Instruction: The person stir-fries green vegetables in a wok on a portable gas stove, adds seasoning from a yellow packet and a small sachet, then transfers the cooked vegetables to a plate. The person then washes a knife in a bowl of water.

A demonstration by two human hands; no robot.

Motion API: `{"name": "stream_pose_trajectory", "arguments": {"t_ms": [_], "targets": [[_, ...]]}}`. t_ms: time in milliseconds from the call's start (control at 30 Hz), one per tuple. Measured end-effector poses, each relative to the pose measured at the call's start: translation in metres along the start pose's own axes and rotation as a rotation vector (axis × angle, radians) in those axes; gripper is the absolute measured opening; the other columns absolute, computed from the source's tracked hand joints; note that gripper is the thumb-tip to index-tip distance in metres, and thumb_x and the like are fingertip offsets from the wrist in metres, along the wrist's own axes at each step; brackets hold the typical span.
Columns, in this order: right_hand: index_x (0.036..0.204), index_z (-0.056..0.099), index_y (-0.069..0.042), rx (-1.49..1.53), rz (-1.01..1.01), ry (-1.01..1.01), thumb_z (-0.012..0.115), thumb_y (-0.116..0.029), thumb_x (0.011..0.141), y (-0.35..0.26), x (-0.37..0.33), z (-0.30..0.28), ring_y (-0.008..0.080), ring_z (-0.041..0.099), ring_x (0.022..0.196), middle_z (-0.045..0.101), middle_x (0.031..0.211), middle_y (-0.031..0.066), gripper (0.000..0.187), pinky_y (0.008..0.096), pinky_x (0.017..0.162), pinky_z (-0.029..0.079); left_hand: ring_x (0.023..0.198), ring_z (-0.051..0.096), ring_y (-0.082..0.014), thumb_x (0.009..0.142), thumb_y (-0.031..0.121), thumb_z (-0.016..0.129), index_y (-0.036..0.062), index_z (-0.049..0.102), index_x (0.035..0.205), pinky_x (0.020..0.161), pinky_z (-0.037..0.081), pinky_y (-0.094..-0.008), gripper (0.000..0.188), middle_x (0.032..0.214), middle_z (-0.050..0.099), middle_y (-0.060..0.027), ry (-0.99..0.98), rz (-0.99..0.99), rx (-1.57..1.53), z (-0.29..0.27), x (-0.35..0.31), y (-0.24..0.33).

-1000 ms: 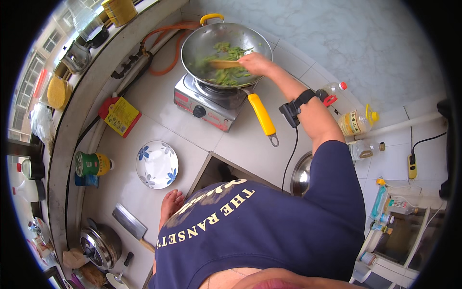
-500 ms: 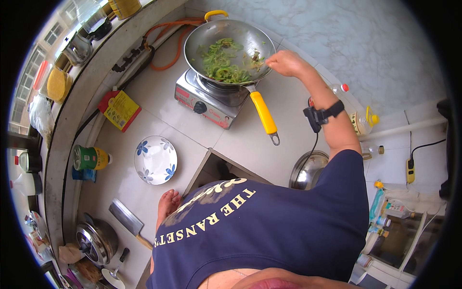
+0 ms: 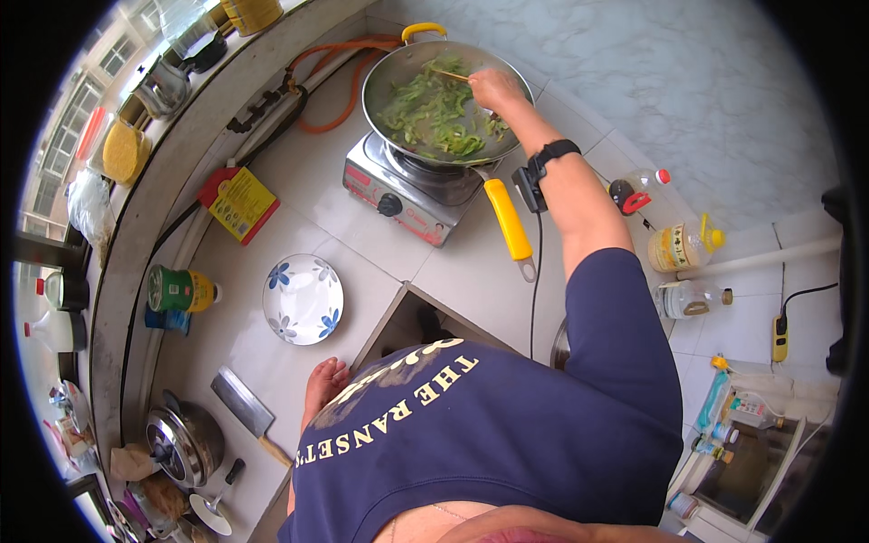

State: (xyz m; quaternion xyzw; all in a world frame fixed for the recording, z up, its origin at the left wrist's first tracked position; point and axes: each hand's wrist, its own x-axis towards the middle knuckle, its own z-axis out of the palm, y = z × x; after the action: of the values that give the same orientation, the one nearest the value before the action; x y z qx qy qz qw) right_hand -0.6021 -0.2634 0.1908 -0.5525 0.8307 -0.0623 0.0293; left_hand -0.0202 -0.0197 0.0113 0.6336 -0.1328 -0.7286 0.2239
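Observation:
My right hand reaches over a steel wok with yellow handles and grips a wooden utensil whose tip lies among the green vegetables. A black band sits on that wrist. The wok stands on a small steel gas stove. My left hand rests flat on the white tiled counter, holding nothing, close to a cleaver.
A white plate with blue flowers, a green can and a yellow-red packet lie on the counter. An orange hose runs behind the stove. Oil bottles stand right. A steel pot sits near the left corner.
My right hand has moved with the utensil from the wok's right rim toward its far side, and the view has shifted slightly. The left hand has stayed on the counter.

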Motion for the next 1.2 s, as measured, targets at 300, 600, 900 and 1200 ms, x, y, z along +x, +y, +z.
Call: {"name": "stream_pose_trajectory", "arguments": {"t_ms": [300, 600, 900, 1200], "targets": [[0.113, 0.069, -0.016, 0.36, -0.3, -0.279, 0.05, -0.031, 0.091, -0.019, -0.06, -0.018, 0.0313, 0.064, 0.092, 0.069, 0.101, 0.0148, 0.032, 0.0388, 0.083, 0.05, 0.083, 0.06, -0.0176, 0.093, 0.026, 0.063, 0.0063, 0.05, 0.116, 0.073, 0.051, -0.031, 0.032, 0.102, 0.061, -0.0075, -0.003, -0.007, -0.06, -0.017, 0.011, -0.012], [0.104, 0.071, -0.017, -0.101, -0.054, 0.092, 0.051, -0.024, 0.089, 0.032, -0.024, -0.011, 0.0343, 0.064, 0.094, 0.068, 0.104, 0.0145, 0.025, 0.0432, 0.081, 0.052, 0.081, 0.06, -0.0168, 0.093, 0.025, 0.063, 0.0057, 0.049, 0.113, 0.071, 0.051, -0.0293, 0.03, 0.099, 0.06, -0.0075, -0.061, 0.001, -0.042, -0.007, 0.013, 0.001], [0.112, 0.069, -0.015, 0.204, -0.335, -0.276, 0.051, -0.029, 0.09, 0.041, -0.087, -0.043, 0.0335, 0.063, 0.096, 0.067, 0.105, 0.0163, 0.032, 0.0402, 0.083, 0.051, 0.081, 0.06, -0.0171, 0.093, 0.025, 0.064, 0.0075, 0.051, 0.111, 0.073, 0.051, -0.0302, 0.028, 0.096, 0.061, -0.0057, -0.014, -0.007, -0.053, -0.014, 0.012, -0.002], [0.108, 0.07, -0.015, 0.078, -0.123, -0.056, 0.048, -0.026, 0.091, 0.071, -0.086, -0.041, 0.0362, 0.063, 0.095, 0.068, 0.101, 0.0153, 0.029, 0.0444, 0.084, 0.051, 0.079, 0.061, -0.0161, 0.093, 0.025, 0.064, 0.0083, 0.052, 0.109, 0.069, 0.05, -0.0292, 0.026, 0.092, 0.062, -0.0043, -0.026, -0.003, -0.031, -0.011, 0.02, 0.0]]}}
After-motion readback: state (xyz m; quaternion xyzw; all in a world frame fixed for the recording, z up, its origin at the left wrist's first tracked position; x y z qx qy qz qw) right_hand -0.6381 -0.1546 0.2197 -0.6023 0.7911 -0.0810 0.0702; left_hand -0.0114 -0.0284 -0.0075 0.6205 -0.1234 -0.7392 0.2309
